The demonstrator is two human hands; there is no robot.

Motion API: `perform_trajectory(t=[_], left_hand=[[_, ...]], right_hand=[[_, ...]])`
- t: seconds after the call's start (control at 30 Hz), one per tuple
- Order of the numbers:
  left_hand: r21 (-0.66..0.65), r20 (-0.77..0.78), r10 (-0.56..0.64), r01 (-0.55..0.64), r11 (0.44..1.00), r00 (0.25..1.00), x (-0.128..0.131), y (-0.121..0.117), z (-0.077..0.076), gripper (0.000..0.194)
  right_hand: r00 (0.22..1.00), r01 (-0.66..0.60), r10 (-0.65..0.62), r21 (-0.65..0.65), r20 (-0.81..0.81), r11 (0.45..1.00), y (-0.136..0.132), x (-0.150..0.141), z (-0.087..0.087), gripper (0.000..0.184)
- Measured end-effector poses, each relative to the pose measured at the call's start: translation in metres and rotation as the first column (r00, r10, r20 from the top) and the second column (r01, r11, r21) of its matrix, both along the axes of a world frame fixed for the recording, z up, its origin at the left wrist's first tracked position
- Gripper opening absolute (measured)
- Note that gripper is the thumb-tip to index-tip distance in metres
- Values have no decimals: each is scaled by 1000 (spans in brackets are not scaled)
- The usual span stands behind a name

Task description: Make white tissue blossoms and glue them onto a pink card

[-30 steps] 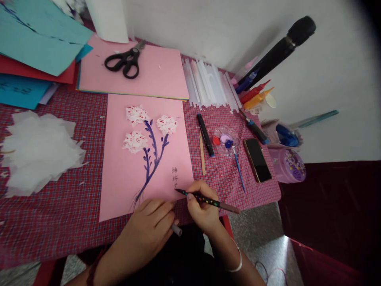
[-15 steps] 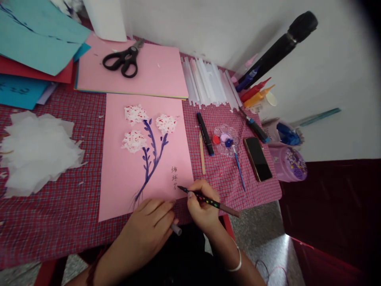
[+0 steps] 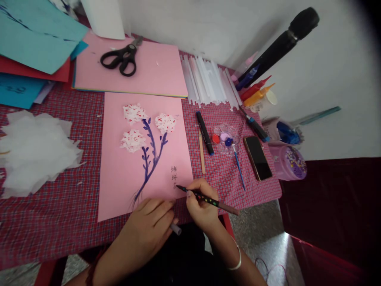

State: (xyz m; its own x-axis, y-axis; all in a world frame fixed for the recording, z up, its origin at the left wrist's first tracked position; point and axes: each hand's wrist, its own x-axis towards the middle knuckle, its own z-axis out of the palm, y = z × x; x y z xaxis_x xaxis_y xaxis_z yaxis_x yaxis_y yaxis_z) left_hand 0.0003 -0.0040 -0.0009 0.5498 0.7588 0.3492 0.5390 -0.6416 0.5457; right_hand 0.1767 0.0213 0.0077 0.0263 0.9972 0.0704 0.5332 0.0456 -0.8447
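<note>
A pink sheet of paper point(image 3: 113, 174) lies before me, with three white-and-red flower heads point(image 3: 133, 141) on blue painted stems. Small dark characters point(image 3: 174, 176) run down its lower right. My right hand point(image 3: 203, 204) is closed around a dark felt-tip pen point(image 3: 212, 201) with coloured spots and a brown end; the tip meets the paper at the lowest character. My left hand point(image 3: 149, 226) rests over the sheet's bottom edge, fingers curled around a grey pen cap point(image 3: 176, 229) whose end pokes out.
Black scissors point(image 3: 122, 59) lie on a stack of pink paper point(image 3: 160, 71). Thin white sheets point(image 3: 35, 153) are piled at left. To the right are a black marker point(image 3: 204, 133), a wooden stick point(image 3: 202, 155), a paint palette point(image 3: 222, 139), a brush point(image 3: 239, 169) and a phone point(image 3: 257, 158).
The pen tip has shifted slightly left and up, and the lowest character has more strokes. My left hand stays in place with the cap. The view has moved a little.
</note>
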Motion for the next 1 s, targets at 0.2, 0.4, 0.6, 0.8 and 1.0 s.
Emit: perform_trajectory(t=[0.2,0.4,0.6,0.8,1.0], left_hand=[[-9,4,2,-2,1000,1000,0,-1,0,13],[-5,0,2,-2,1000,1000,1,2,4,13],[-13,-2,-1,1,1000,1000,2,3,5,13],[-92,0,21,-21,996,1000,2,5,10,13],[-87,-45,43,-47,995,998,4,5,19,16]], right_hand=[[999,-33,33,12,13,999,0,2,-1,8],[999,-8,8,12,38,1000,-1,4,-1,9],[999,37,-37,-1,-20,999,-1,3,0,10],[904,77,-79,-21,-419,997,-9,5,4,8],[816,-21,16,-1,-578,1000,-32,14,17,12]])
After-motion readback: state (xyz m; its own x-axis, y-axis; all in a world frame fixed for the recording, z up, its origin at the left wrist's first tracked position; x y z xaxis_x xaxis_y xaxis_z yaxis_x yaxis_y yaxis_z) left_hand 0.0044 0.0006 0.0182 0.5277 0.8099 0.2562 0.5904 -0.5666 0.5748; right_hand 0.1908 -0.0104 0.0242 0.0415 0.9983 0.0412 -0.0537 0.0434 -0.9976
